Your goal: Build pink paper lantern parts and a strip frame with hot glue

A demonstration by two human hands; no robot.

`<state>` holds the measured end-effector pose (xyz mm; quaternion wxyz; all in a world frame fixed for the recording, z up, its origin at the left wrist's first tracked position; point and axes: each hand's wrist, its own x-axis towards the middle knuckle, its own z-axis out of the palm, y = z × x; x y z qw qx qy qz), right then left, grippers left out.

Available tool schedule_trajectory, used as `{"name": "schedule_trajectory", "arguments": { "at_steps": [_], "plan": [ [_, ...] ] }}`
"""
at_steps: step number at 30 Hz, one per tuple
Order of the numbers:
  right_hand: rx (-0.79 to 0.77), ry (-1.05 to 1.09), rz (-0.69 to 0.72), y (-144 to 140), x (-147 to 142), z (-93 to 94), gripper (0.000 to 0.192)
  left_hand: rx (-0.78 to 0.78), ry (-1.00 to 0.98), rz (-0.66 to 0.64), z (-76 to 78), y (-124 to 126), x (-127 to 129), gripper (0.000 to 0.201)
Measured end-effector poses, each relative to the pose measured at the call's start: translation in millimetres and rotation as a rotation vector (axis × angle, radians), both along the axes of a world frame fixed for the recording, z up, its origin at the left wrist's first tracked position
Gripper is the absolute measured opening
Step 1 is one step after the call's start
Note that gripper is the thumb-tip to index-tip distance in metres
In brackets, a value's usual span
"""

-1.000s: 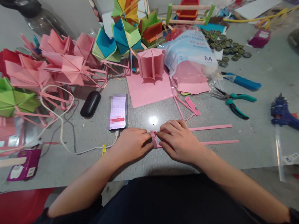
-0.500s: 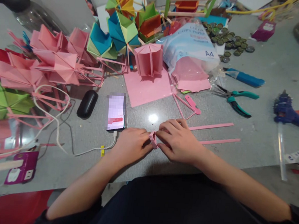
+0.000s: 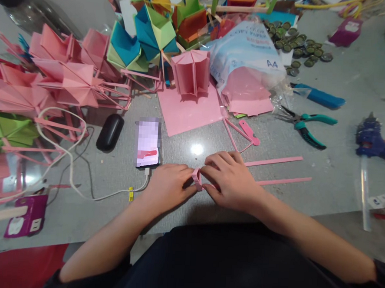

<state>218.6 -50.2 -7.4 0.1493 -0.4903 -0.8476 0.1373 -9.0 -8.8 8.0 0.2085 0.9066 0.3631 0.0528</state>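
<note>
Between my two hands, low over the table's front part, is a small folded pink paper piece (image 3: 197,179) with a hollow, angular end. My left hand (image 3: 172,182) pinches it from the left with thumb and fingertips. From the other side my right hand (image 3: 231,179) grips it, fingers curled and the thumb below. Two pink paper strips (image 3: 283,181) stick out to the right from behind my right hand; whether they join the folded piece is hidden. Beyond my hands a bent thin pink frame (image 3: 233,138) lies beside a pink cutter-like tool (image 3: 249,132).
A phone (image 3: 147,143) on a white cable and a black case (image 3: 110,132) lie left. Behind stand a pink pleated paper form (image 3: 190,74) on pink sheets and a copy-paper bag (image 3: 246,56). Rightward are pliers (image 3: 303,122), a blue cutter (image 3: 321,96) and a glue gun (image 3: 373,142).
The view has shifted slightly. Both hands keep nearly the same place and grip on the folded pink paper piece.
</note>
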Motion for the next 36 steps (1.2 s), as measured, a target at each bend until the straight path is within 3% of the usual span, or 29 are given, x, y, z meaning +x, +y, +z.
{"name": "schedule_trajectory", "arguments": {
  "at_steps": [24,27,30,32,34,36],
  "plan": [
    [0.064,0.057,-0.022,-4.8,2.1,-4.2,0.020,-0.120,-0.020,-0.005,-0.4,4.3,-7.2,0.023],
    [0.151,0.112,-0.018,-5.3,5.0,-4.0,0.016,-0.160,-0.113,0.007,-0.9,6.1,-9.3,0.020],
    [0.340,0.222,-0.097,-6.8,9.3,-1.0,0.016,-0.162,-0.220,0.171,-1.7,5.0,-6.1,0.005],
    [0.434,0.278,-0.155,-8.5,12.9,1.2,0.014,-0.136,-0.292,0.230,-3.1,4.1,-1.9,0.017],
    [0.463,0.294,-0.176,-10.7,16.4,2.8,0.013,-0.132,-0.358,0.190,-5.8,4.0,2.6,0.028],
    [0.470,0.292,-0.157,-13.1,20.0,3.9,0.013,-0.141,-0.399,0.137,-9.3,4.5,6.4,0.022]
  ]
}}
